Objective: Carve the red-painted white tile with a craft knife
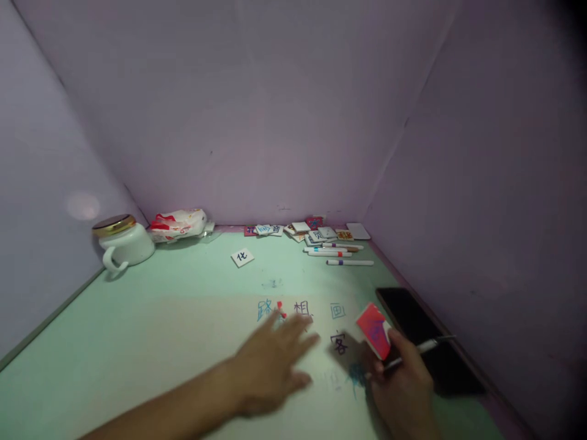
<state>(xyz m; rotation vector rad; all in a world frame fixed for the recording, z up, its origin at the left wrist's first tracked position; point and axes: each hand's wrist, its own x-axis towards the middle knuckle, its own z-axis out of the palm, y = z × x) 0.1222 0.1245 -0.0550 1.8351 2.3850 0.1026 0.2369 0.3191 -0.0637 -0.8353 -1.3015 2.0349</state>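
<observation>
My left hand (275, 357) is spread with fingers apart, over the pale green tabletop (160, 342) and partly covering handwritten characters. It seems to hold nothing; whether it touches the surface I cannot tell. A blue character (265, 310), a purple one (301, 309) and small red marks (280, 307) show past its fingertips. In my right hand (403, 385) are a red card (375, 330) with a purple character, pinched at its edge, and a slim white pen (428, 346) lying across the fingers. More writing, such as a dark purple character (339, 343), is beside the right hand.
A dark phone (408, 315) lies partly behind my right hand. Several pens (351, 263) and piled character cards (316, 235) are at the back. One white card (242, 257) lies alone. A lidded white mug (131, 245) and a red-and-white packet (181, 225) stand back left. Walls enclose the table.
</observation>
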